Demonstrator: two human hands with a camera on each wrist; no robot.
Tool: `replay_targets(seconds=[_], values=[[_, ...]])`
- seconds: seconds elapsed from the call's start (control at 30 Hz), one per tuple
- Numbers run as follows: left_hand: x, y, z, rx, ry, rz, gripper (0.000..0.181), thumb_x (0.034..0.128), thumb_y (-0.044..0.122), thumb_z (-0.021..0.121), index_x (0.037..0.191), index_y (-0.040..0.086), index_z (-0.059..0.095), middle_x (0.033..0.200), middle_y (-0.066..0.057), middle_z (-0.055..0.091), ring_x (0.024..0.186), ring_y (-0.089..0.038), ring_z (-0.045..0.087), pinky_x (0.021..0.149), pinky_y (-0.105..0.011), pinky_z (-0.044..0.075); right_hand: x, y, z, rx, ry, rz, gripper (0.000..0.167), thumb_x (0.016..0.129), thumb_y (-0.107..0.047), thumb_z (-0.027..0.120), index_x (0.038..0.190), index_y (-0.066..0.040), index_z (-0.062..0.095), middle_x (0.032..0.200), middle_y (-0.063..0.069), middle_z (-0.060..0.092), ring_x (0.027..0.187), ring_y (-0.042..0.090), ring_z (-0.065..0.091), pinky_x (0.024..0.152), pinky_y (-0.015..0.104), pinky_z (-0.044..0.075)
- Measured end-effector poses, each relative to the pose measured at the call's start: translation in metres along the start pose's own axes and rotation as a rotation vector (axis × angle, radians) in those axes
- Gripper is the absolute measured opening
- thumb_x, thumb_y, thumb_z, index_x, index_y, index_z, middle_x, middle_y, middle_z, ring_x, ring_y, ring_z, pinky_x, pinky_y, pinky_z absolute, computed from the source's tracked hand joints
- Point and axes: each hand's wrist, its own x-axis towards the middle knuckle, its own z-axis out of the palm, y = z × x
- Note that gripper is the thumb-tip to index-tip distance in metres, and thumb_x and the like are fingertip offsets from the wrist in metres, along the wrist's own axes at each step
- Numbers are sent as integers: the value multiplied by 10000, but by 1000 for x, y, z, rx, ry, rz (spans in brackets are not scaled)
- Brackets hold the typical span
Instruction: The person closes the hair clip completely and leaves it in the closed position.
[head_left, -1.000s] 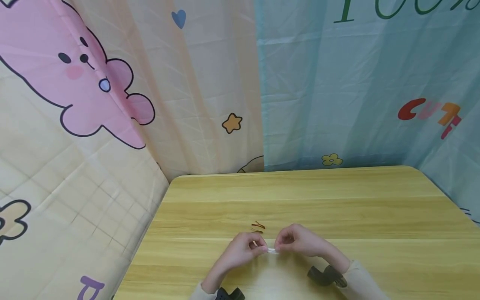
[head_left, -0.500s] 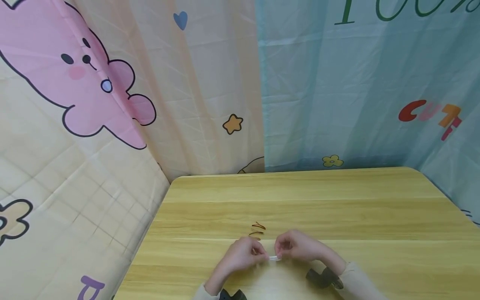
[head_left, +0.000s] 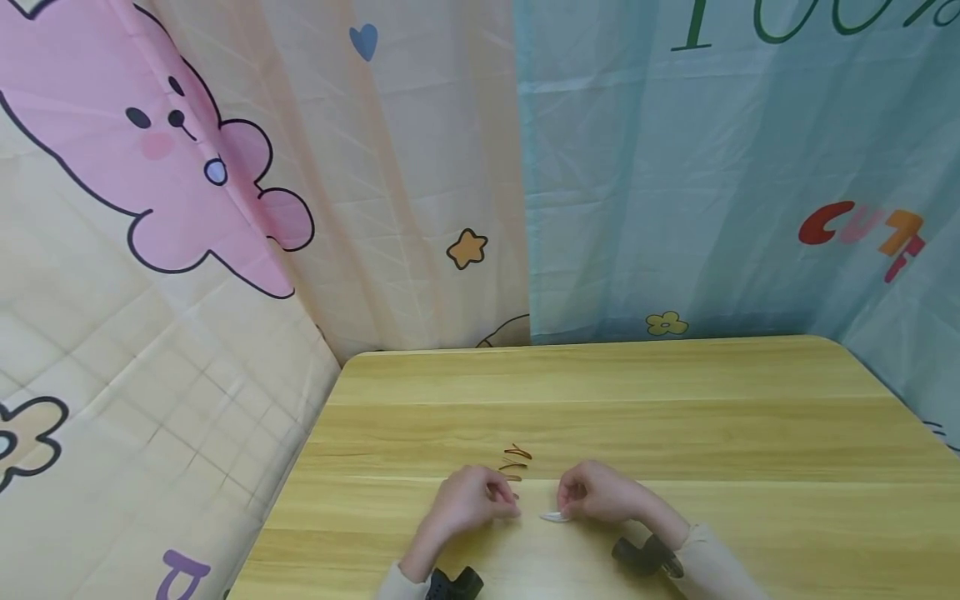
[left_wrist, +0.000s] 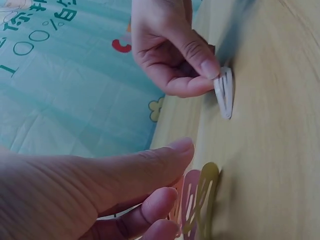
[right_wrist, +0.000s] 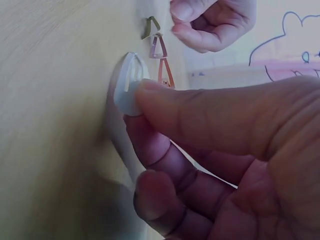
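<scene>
My right hand [head_left: 600,493] pinches the broad end of a white snap hair clip [right_wrist: 131,87] between thumb and fingertip. The clip's narrow end points left, just over the wooden table. To its left, apart from the clip, my left hand [head_left: 471,498] holds nothing, its fingers loosely bent. Beyond and beside the left fingertips, more snap clips stand in a row on the table: an olive clip [left_wrist: 209,182], a pink clip [left_wrist: 190,187] and an orange clip [right_wrist: 165,72]. In the left wrist view the left fingers partly cover the orange one.
The wooden table [head_left: 675,400] reaches back to hanging fabric [head_left: 637,208] printed with cartoon figures. A dark wrist camera [head_left: 647,557] sits at the right wrist and another wrist camera [head_left: 456,583] at the left one.
Both hands had the white hair clip between them earlier and came slightly nearer to me. The left hand has since let go and moved left; the right hand keeps the clip.
</scene>
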Motion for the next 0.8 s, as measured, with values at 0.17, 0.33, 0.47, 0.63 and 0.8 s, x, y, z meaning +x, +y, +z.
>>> replay_targets(seconds=[0.17,0.33,0.47,0.63,0.8], values=[[0,-5,-6,19,23,3,151,734,238,813,695,221,668,624,163,554,519,-35,482,493,-234,395,0,3,2,-13,1,15,122,801,-31,705,743,-106,628,677,-75,561,605,34,468,581,242,413],[0,-9,-9,58,47,10,161,723,223,819,687,214,662,624,163,543,524,-34,470,513,-241,383,1,5,3,-23,3,21,125,806,-35,698,748,-115,623,681,-92,553,607,40,476,577,245,422],[1,-12,-8,62,35,5,179,716,246,826,681,224,652,614,166,538,524,-34,470,519,-243,379,2,5,3,-32,7,32,125,813,-41,696,750,-122,624,683,-96,550,607,45,477,570,245,420],[2,-12,-6,61,30,13,199,712,252,832,670,234,638,599,166,530,506,-32,460,494,-238,364,1,4,3,-34,12,37,122,829,-57,696,758,-125,624,689,-91,551,607,48,476,561,245,415],[2,-12,-6,53,23,13,199,717,250,828,671,228,636,601,157,533,504,-35,457,489,-236,360,1,5,3,-15,5,33,107,826,-46,693,772,-107,625,696,-72,557,613,52,480,566,243,419]])
